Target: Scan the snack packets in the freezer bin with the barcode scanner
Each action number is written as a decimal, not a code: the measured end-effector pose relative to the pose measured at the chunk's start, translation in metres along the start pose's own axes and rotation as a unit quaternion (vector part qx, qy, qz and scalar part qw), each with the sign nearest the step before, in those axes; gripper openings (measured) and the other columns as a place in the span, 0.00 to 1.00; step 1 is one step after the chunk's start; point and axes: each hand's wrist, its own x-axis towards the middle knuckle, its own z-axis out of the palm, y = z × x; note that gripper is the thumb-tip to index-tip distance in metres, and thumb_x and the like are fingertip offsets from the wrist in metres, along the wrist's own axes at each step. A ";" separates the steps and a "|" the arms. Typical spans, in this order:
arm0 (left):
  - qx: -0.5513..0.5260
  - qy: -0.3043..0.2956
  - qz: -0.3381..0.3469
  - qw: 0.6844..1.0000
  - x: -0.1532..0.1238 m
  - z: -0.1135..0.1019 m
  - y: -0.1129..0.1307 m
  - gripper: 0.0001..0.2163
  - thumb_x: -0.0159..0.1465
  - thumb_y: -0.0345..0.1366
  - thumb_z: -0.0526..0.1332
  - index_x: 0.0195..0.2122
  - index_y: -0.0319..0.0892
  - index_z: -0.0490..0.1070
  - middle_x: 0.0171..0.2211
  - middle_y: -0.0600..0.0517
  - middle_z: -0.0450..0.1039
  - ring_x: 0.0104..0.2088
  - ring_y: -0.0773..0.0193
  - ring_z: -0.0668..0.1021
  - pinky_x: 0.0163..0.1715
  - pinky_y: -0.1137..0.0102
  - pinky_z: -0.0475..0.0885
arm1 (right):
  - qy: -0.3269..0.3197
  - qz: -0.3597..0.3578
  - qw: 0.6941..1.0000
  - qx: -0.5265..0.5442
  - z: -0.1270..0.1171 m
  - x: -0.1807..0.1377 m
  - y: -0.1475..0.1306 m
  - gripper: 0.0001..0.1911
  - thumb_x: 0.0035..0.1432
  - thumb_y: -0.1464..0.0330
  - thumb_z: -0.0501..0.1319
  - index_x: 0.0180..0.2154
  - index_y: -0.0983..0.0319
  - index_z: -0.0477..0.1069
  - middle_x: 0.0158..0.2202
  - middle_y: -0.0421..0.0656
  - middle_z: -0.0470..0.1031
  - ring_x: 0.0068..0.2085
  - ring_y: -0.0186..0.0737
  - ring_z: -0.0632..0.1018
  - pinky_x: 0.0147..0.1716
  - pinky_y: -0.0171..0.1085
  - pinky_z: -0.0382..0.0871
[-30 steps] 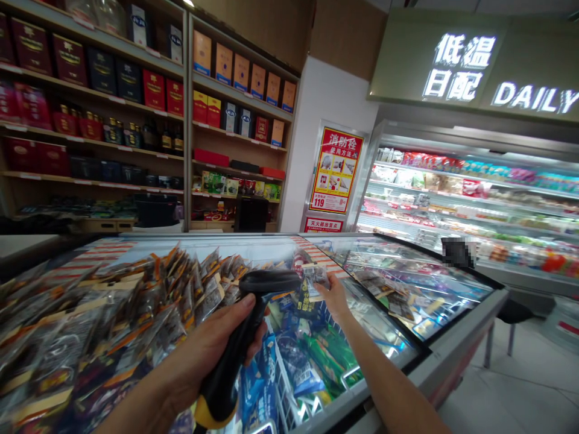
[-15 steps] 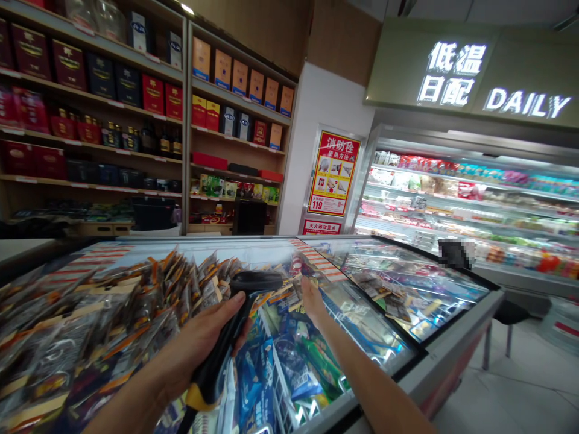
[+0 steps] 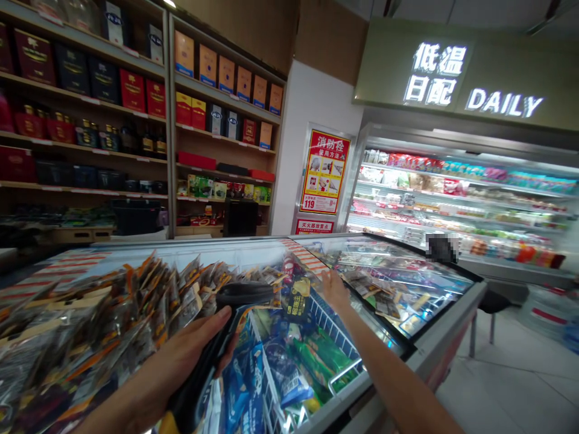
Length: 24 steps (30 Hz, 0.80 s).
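A black and yellow handheld barcode scanner [image 3: 203, 361] is in my left hand [image 3: 194, 346], fingers wrapped round its handle and its head tilted over the chest freezer. My right hand [image 3: 335, 292] reaches out to the edge of the freezer's sliding glass lid [image 3: 377, 322], its fingers closed against that edge and partly hard to see. Between my arms, wire baskets [image 3: 332, 322] hold bagged frozen goods: a green bag [image 3: 323, 355], a blue-and-white bag [image 3: 289, 377] and a dark pack with yellow print [image 3: 297, 301]. Many clear packets with orange trim [image 3: 113, 319] fill the freezer's left side.
A striped red-and-white strip [image 3: 307, 256] crosses the freezer top. Shelves of boxed bottles [image 3: 90, 78] stand behind at left. To the right are a lit refrigerated display [image 3: 452, 199], a dark stool [image 3: 493, 301] and large clear water bottles [image 3: 545, 310].
My right hand has moved right, and the glass lid's edge has slid with it, uncovering more of the baskets. The scanner stays in my left hand, slightly lower and further left.
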 end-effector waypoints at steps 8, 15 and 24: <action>0.044 -0.002 -0.015 0.999 -0.004 0.005 -0.005 0.17 0.48 0.51 0.58 0.19 0.39 0.69 0.16 0.52 0.69 0.17 0.70 0.68 0.17 0.78 0.65 | 0.056 0.092 0.950 -0.294 -0.061 0.031 0.092 0.23 0.51 0.60 0.49 0.47 0.64 0.62 0.48 0.53 0.65 0.51 0.55 0.62 0.45 0.58 0.49; 0.026 -0.027 -0.027 0.999 -0.011 0.021 -0.007 0.18 0.45 0.52 0.60 0.20 0.39 0.71 0.18 0.52 0.71 0.17 0.71 0.68 0.17 0.78 0.64 | 0.060 0.076 0.937 -0.334 -0.053 0.023 0.101 0.22 0.51 0.58 0.47 0.44 0.63 0.66 0.50 0.52 0.62 0.52 0.54 0.59 0.45 0.56 0.48; 0.021 -0.022 -0.027 0.999 0.003 0.042 -0.005 0.16 0.50 0.49 0.58 0.25 0.39 0.69 0.19 0.52 0.71 0.18 0.70 0.69 0.19 0.77 0.65 | 0.052 0.025 0.948 -0.312 -0.049 0.034 0.100 0.27 0.54 0.56 0.44 0.53 0.59 0.55 0.50 0.51 0.64 0.56 0.56 0.52 0.47 0.59 0.38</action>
